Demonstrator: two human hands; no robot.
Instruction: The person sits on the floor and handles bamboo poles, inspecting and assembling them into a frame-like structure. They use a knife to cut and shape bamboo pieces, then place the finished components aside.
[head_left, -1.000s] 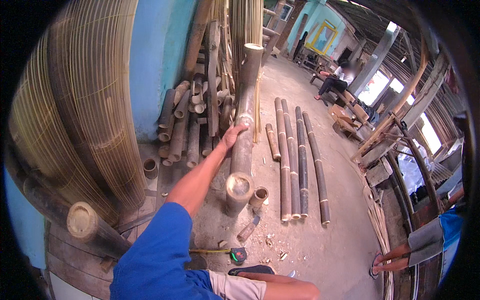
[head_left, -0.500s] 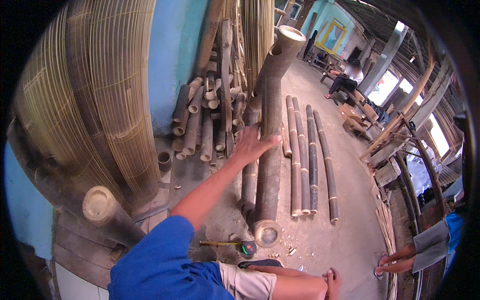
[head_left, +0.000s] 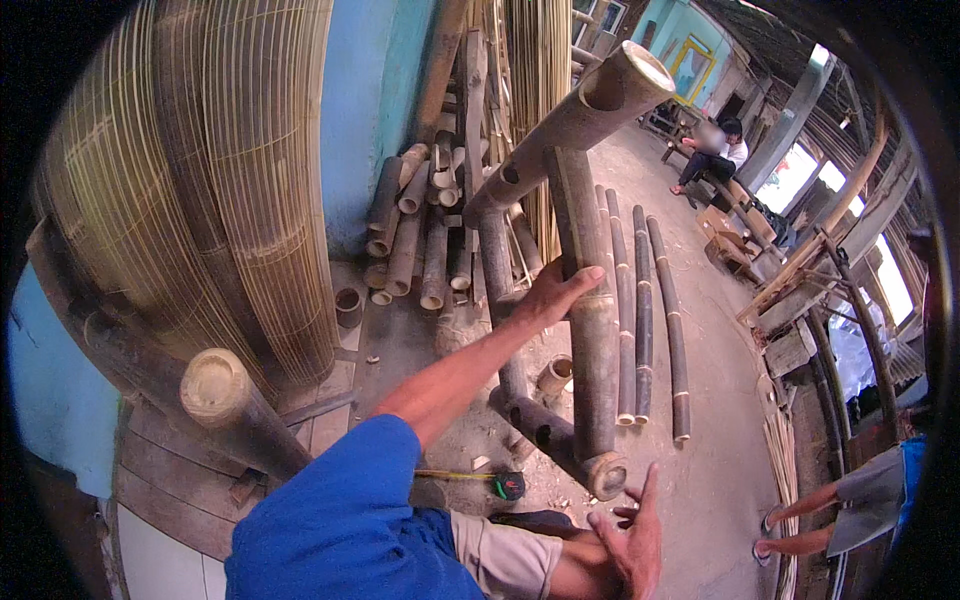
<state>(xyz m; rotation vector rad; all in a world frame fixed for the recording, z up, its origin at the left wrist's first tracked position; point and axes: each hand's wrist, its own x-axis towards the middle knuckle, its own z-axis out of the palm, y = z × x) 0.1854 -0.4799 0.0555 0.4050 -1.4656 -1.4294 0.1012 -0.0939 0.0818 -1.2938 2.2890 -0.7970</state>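
A frame of thick dark bamboo poles [head_left: 595, 370] stands tilted in front of me, its posts joined by an upper and a lower crosspiece. Round holes show in the upper crosspiece [head_left: 540, 150]. My left hand [head_left: 562, 294] is closed round the nearer post, thumb across its front. Just below the pale cut end [head_left: 607, 475] of the lower crosspiece is my right hand [head_left: 632, 545], fingers apart and holding nothing. A tape measure [head_left: 509, 486] lies on the floor left of that end, its yellow blade drawn out.
Several long bamboo poles [head_left: 643, 310] lie on the floor beyond the frame. Short bamboo pieces [head_left: 405, 230] are stacked by the blue wall. A thick bamboo pole [head_left: 225, 400] juts in at left, near woven slats [head_left: 260, 180]. One person [head_left: 715, 155] sits far back; another [head_left: 865, 495] stands at right.
The frame has swung round, its top moving right and nearer, so both posts and the lower crosspiece show. My left hand moved right with it. My right hand rose and its fingers spread.
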